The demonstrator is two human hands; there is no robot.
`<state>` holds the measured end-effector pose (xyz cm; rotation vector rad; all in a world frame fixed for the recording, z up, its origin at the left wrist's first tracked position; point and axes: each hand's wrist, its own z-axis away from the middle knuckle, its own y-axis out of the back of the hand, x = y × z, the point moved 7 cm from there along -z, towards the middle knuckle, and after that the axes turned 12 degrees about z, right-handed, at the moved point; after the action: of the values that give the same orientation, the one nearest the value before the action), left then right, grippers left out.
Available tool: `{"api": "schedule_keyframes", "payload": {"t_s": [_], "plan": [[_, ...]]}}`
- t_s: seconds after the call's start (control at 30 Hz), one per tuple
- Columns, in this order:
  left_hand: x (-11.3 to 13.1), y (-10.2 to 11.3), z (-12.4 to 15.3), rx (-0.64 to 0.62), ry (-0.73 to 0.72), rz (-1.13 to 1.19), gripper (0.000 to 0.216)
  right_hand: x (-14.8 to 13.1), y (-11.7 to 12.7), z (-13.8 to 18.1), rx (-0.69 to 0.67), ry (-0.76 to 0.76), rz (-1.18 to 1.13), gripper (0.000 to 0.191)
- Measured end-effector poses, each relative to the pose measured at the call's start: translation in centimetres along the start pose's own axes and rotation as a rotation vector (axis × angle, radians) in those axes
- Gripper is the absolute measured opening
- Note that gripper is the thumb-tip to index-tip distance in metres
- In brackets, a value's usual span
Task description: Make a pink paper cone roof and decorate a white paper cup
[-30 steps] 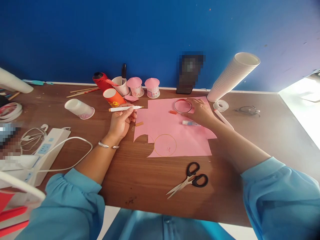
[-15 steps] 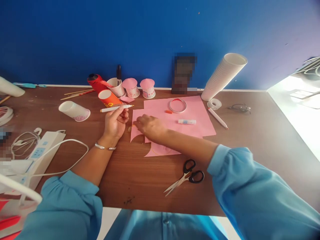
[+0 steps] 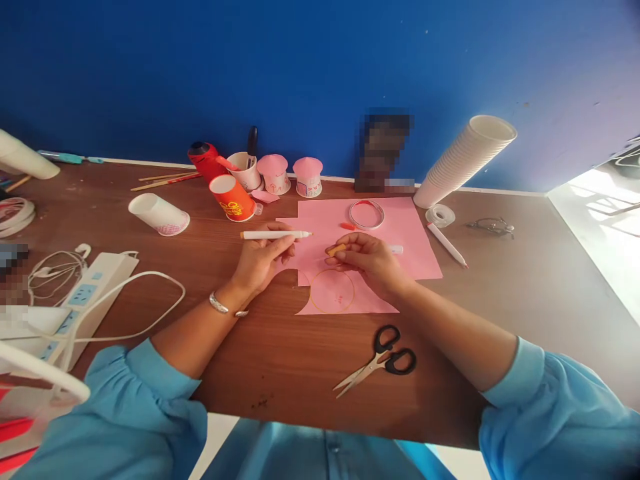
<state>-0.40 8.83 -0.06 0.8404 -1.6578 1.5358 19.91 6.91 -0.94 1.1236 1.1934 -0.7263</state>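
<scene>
My left hand [image 3: 266,259] is closed around a white marker [image 3: 275,235], its uncapped tip pointing right. Between the fingers of my right hand [image 3: 367,261] is a small yellow-orange marker cap [image 3: 337,250], a short way from that tip. Beneath both hands lie overlapping sheets of pink paper [image 3: 415,233], with curved cut-outs along the near left side. A yellow circle [image 3: 333,291] is drawn on the nearest sheet. On the paper rest a tape ring [image 3: 367,215], an orange-red cap [image 3: 348,227] and a glue stick [image 3: 397,249], mostly hidden by my right hand.
Black-handled scissors [image 3: 380,360] lie near the front edge. At the back stand a red cup [image 3: 233,198], two small cups with pink tops [image 3: 308,177] and a tall stack of white cups [image 3: 465,160]. A power strip [image 3: 83,307] with cables occupies the left; eyeglasses [image 3: 490,227] lie right.
My right hand has come up off the paper's left part and moved right, now holding the yellow-orange cap. My left hand has shifted right with the marker. The view has turned slightly.
</scene>
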Motion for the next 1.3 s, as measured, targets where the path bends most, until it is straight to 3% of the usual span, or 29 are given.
{"api": "schedule_keyframes", "payload": {"t_s": [0.2, 0.3, 0.67, 1.1, 1.3], "plan": [[-1.5, -1.2, 1.5, -0.118, 0.077, -0.207, 0.029, 1.3, 0.6, 1.9, 0.044, -0.203, -0.61, 0.03], [-1.9, -0.7, 1.4, -0.147, 0.069, -0.26, 0.026, 1.1, 0.3, 1.7, 0.039, -0.23, -0.739, 0.029], [-2.0, -1.3, 1.8, -0.181, 0.066, -0.325, 0.022, 0.8, -0.6, 1.5, 0.008, -0.2, -0.686, 0.028], [-1.2, -3.2, 2.4, -0.267, -0.012, -0.455, 0.019, -0.1, -0.5, 2.5, 0.125, -0.156, -0.419, 0.035], [-1.1, -3.3, 2.6, -0.305, 0.033, -0.42, 0.02, 0.0, -1.2, 2.6, 0.038, -0.213, -0.447, 0.036]]}}
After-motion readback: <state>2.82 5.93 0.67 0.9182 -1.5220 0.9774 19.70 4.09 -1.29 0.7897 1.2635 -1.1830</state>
